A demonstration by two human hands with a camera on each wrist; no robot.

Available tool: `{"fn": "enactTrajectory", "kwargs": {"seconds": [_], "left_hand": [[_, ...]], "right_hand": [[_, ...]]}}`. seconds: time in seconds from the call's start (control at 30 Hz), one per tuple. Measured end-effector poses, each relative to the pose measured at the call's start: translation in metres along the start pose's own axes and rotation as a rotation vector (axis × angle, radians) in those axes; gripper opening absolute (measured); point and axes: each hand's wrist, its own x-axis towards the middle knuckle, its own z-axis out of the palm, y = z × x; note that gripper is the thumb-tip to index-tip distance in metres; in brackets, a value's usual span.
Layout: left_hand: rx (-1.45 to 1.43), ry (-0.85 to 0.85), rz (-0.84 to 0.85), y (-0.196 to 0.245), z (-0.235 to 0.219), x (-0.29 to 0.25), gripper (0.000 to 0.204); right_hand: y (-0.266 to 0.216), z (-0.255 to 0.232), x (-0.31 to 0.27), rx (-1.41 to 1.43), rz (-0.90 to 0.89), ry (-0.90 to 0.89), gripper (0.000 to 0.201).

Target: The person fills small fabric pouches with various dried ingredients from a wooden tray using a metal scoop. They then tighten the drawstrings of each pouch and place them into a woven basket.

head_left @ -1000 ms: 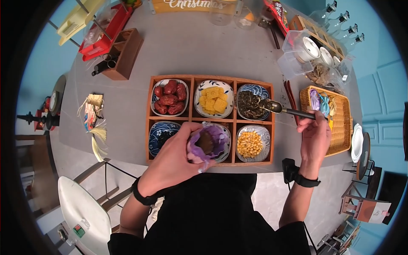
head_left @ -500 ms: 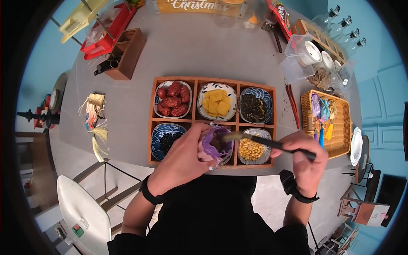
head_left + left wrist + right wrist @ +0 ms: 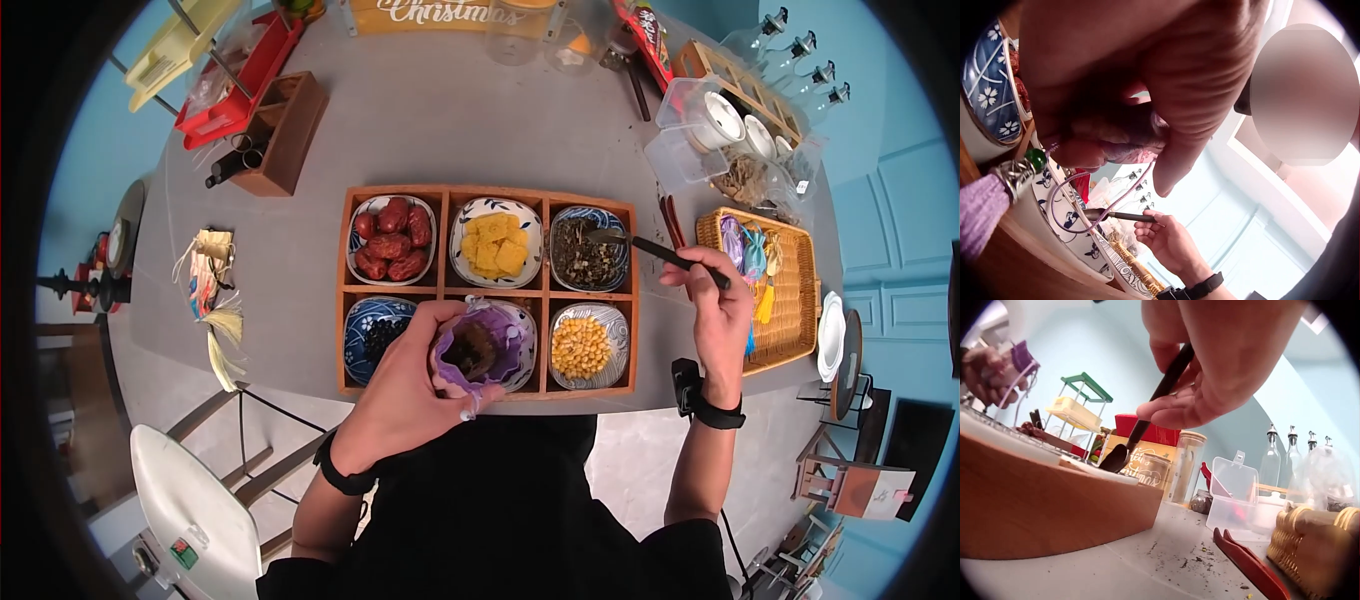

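Note:
My left hand point(image 3: 395, 395) grips a purple drawstring pouch point(image 3: 512, 350) by its side, mouth upward, above the front middle compartment. Dark bits show inside the pouch. From it hang a looped cord, a green bead point(image 3: 1036, 159) and a purple tassel point(image 3: 984, 212), seen in the left wrist view. My right hand point(image 3: 722, 320) holds a small scoop point(image 3: 680, 258) by its black handle. The scoop's head lies down among dark dried leaves point(image 3: 585, 265) in the back right bowl. A white patterned bowl is partly hidden behind the pouch.
The wooden divided tray point(image 3: 594, 392) also holds bowls of red dates point(image 3: 390, 240), yellow pieces point(image 3: 494, 245), black grains point(image 3: 380, 330) and yellow kernels point(image 3: 582, 347). Rightward are red tongs point(image 3: 1250, 565) and a wicker basket point(image 3: 785, 330) with tasselled pouches. Leaf crumbs dot the table.
My right hand brought the scoop left to the pouch's mouth, tipped it there, then moved it back right into the leaf bowl. My left hand keeps its grip on the pouch.

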Motion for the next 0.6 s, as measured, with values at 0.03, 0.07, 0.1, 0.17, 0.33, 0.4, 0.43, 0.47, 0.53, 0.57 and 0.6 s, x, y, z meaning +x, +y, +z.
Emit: {"fn": "enactTrajectory", "kwargs": {"seconds": [0.03, 0.07, 0.1, 0.17, 0.33, 0.4, 0.43, 0.47, 0.53, 0.57, 0.6], "left_hand": [[0.001, 0.001, 0.0, -0.001, 0.0, 0.0, 0.065], [0.014, 0.002, 0.007, -0.003, 0.0, 0.0, 0.066], [0.027, -0.001, 0.013, -0.005, 0.0, 0.0, 0.067], [0.021, -0.001, 0.012, -0.006, 0.0, -0.001, 0.067], [-0.058, 0.082, 0.052, -0.01, -0.004, -0.006, 0.067], [-0.145, 0.129, 0.053, -0.012, -0.004, -0.004, 0.068], [-0.144, 0.125, 0.057, -0.012, -0.006, -0.004, 0.068], [-0.107, 0.143, 0.049, -0.012, -0.007, -0.005, 0.068], [-0.077, 0.159, 0.029, -0.012, -0.007, -0.008, 0.068], [-0.088, 0.174, 0.029, -0.011, -0.007, -0.009, 0.068], [-0.096, 0.19, 0.033, -0.01, -0.008, -0.01, 0.067]], "right_hand": [[0.0, -0.001, 0.003, -0.003, -0.017, 0.014, 0.019], [0.001, -0.001, 0.004, -0.004, -0.03, 0.031, 0.019], [-0.001, 0.001, 0.008, -0.007, 0.011, 0.03, 0.02], [0.003, -0.001, 0.008, 0.001, 0.032, -0.018, 0.02], [0.007, -0.009, 0.012, 0.028, -0.025, -0.032, 0.02], [0.006, -0.007, 0.013, 0.017, 0.0, -0.029, 0.02], [0.007, -0.008, 0.012, 0.04, 0.054, -0.032, 0.021], [0.01, -0.008, 0.011, 0.06, 0.109, -0.038, 0.021], [0.021, -0.007, 0.008, 0.073, 0.109, -0.01, 0.023], [0.023, -0.002, 0.007, 0.132, 0.151, 0.034, 0.023], [0.024, 0.004, 0.006, 0.193, 0.188, 0.08, 0.024]]}}
